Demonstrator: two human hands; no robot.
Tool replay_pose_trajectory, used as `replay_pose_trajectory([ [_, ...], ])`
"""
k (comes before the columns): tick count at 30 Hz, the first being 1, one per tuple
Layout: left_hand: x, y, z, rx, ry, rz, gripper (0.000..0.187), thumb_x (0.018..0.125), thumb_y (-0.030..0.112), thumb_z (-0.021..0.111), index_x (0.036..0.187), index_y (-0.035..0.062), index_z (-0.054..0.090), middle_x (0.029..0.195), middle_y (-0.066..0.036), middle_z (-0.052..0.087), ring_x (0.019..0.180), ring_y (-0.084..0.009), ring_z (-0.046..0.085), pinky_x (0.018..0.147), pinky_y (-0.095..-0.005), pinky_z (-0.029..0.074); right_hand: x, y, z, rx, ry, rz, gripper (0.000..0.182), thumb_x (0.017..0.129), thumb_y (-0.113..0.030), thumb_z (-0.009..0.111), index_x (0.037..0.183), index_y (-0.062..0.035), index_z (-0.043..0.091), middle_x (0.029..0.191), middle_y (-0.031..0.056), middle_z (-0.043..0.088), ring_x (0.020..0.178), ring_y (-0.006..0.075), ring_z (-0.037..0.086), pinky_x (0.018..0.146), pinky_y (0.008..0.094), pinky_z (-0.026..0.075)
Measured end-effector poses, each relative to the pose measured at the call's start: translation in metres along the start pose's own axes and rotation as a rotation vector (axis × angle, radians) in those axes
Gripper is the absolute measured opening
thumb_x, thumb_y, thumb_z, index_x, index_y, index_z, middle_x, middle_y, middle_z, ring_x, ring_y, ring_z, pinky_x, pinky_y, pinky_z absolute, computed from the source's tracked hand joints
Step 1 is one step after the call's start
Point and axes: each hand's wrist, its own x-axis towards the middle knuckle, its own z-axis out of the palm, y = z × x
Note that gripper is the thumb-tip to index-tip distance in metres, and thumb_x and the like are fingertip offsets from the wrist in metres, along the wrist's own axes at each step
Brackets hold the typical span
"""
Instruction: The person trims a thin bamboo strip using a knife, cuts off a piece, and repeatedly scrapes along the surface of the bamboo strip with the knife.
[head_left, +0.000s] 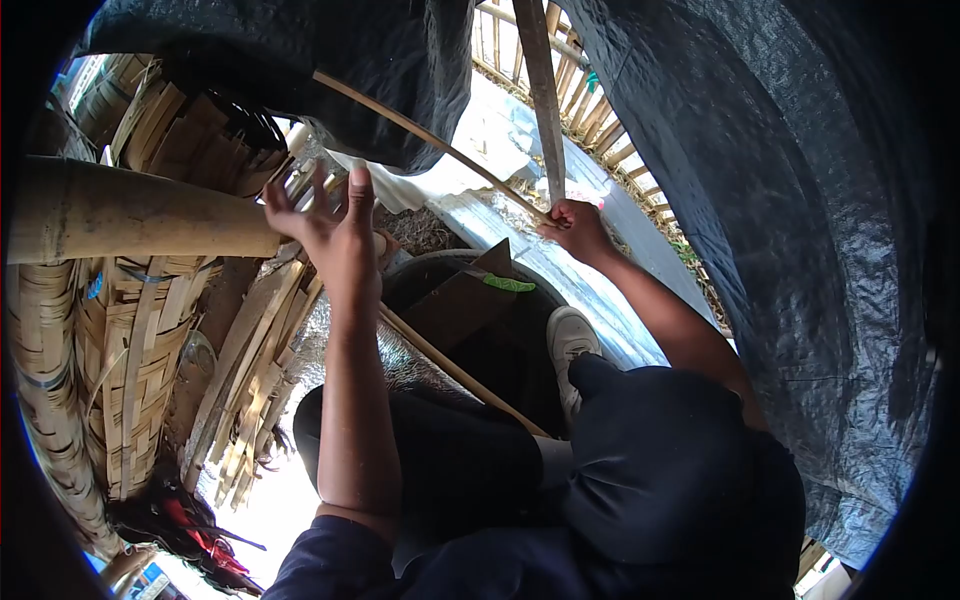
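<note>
My right hand [580, 230] is closed round the lower end of a thin bamboo stick [430, 137], which slants up and to the left across the black sheeting. Just beside that hand stands a wooden post [541, 95]. On the left, my left hand [335, 225] is raised with its fingers spread and nothing in them, close to the end of a thick bamboo pole [150, 212]. Below and between the hands is a dark round tub [540, 290] with a board [455, 305] and a green leaf [508, 284] in it.
Black sheeting [800, 200] hangs at the right and top. Woven bamboo panels [130, 370] stand at the left. Another stick [460, 373] slants past my knees. A white shoe [572, 345] is beside the tub. Dark feathers with red [195, 535] show at the lower left.
</note>
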Motion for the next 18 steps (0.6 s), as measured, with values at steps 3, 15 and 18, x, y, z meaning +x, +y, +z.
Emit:
replay_pose_trajectory([
  [3,0.005,0.002,-0.003,-0.421,-0.198,-0.182,0.074,0.093,0.023,0.059,0.143,0.0014,0.010,0.145,-0.022,0.025,0.137,-0.0349,0.032,0.110,-0.0521,0.032,-0.006,-0.019,0.011,0.169,-0.162,0.018,0.020,0.076,-0.010,0.077,0.078,-0.0013,0.059,0.070,0.0031,0.062,0.066,0.0073,0.055,0.062,0.0260,0.046],
  [15,0.026,0.020,-0.038,-0.781,-0.182,-0.266,0.030,0.098,0.009,0.045,0.127,0.0106,0.045,0.097,-0.003,0.054,0.076,-0.0104,0.051,0.067,-0.0258,0.044,-0.008,-0.050,0.049,0.136,-0.471,-0.082,0.032,0.074,-0.020,0.078,0.092,0.0013,0.062,0.079,0.0116,0.065,0.076,0.0190,0.063,0.074,0.0341,0.049],
  [18,0.029,0.030,-0.046,-0.840,-0.244,-0.126,0.020,0.094,0.002,0.046,0.112,0.0080,0.050,0.073,0.003,0.042,0.055,-0.0057,0.029,0.053,-0.0232,0.027,-0.010,-0.017,0.060,-0.432,-0.297,-0.178,0.052,0.071,-0.025,0.079,0.108,0.0009,0.053,0.101,0.0185,0.059,0.096,0.0339,0.060,0.080,0.0435,0.047],
])
